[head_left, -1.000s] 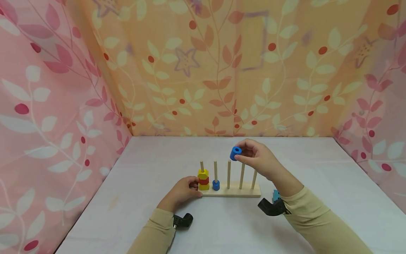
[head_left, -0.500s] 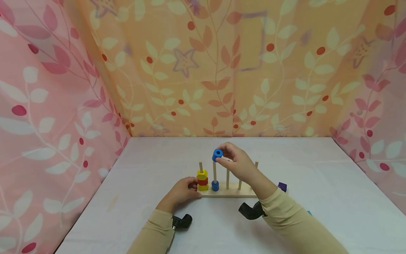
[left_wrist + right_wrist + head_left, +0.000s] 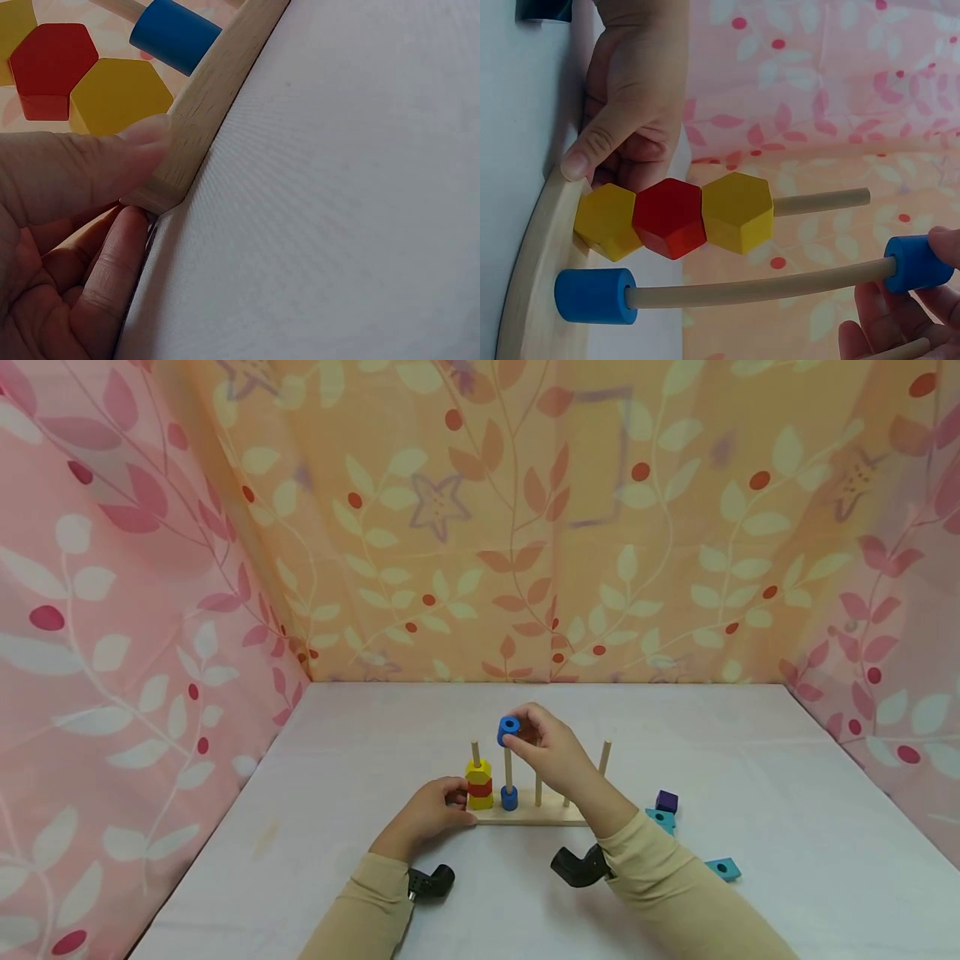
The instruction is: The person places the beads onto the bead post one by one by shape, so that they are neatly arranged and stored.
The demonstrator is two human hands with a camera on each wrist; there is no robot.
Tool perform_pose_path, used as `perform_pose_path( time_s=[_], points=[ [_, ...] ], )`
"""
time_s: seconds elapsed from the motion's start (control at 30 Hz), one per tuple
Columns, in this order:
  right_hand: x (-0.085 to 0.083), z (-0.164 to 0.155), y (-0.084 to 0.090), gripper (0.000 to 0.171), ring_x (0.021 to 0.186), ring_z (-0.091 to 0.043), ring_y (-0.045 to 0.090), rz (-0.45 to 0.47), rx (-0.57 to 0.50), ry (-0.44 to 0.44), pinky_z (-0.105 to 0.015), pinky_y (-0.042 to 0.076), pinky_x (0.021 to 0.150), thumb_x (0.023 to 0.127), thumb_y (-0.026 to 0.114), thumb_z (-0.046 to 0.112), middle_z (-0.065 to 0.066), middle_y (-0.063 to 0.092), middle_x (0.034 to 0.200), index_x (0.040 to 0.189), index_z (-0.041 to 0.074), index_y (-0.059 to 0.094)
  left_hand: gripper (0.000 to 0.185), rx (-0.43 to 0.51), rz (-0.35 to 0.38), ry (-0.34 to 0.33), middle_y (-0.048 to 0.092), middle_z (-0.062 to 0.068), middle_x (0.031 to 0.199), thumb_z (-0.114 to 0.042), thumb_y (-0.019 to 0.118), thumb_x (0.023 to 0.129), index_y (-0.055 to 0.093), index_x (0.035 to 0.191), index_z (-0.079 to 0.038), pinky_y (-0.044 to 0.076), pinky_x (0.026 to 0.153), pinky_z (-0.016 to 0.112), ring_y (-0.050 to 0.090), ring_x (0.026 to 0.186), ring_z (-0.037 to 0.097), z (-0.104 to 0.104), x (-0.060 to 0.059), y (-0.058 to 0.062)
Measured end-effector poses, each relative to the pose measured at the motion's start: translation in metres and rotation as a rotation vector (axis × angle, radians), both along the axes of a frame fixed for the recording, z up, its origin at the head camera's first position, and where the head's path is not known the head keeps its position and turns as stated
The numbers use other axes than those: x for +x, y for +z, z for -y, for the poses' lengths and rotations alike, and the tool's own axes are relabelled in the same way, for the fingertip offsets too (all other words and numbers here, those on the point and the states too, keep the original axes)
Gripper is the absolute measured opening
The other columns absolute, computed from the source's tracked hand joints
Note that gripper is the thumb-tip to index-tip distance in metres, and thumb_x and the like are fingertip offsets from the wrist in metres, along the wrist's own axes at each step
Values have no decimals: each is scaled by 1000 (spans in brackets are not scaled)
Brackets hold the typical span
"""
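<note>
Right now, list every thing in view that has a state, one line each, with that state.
Blue ring: at the tip of the second peg, pinched by the right hand.
Lower blue ring: seated at the bottom of that peg.
Yellow-red-yellow stack: threaded on the first peg.
Wooden base: flat on the table, gripped at its end by the left hand.
Purple block: loose on the table.

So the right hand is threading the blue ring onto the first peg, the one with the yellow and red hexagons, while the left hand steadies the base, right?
Not quite: the right hand has the blue ring at the tip of the second peg, which already carries one blue cylinder at its foot. The hexagons sit on the neighbouring peg, as the right wrist view shows. The left hand does steady the base.
</note>
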State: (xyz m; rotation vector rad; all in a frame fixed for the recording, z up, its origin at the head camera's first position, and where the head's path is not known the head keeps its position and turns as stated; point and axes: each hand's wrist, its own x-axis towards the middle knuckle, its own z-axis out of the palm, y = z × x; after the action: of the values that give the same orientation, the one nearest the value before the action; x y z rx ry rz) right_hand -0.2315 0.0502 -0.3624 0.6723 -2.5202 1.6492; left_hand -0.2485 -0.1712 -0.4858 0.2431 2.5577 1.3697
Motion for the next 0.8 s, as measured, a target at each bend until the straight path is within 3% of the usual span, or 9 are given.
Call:
perform_pose_path(
  time_s=[0.43, 0.8],
  points=[
    [-1, 4, -17, 25, 86, -16, 58, 90, -48, -58, -33, 49, 80, 84, 67, 17, -2, 60, 95, 106, 12, 58, 45, 2, 31, 21, 58, 0, 97, -21, 79, 70, 61, 110, -14, 42, 87, 40, 51, 90, 19, 0, 1, 0],
    [0, 5, -33, 45, 90, -18, 60, 123, -111, -106, -34, 49, 81, 82, 68, 10, -6, 61, 103, 120, 12, 43, 45, -4, 40, 33, 58, 0, 98, -21, 79, 70, 61, 111, -15, 42, 86, 39, 50, 91, 19, -1, 1, 0]
  ],
)
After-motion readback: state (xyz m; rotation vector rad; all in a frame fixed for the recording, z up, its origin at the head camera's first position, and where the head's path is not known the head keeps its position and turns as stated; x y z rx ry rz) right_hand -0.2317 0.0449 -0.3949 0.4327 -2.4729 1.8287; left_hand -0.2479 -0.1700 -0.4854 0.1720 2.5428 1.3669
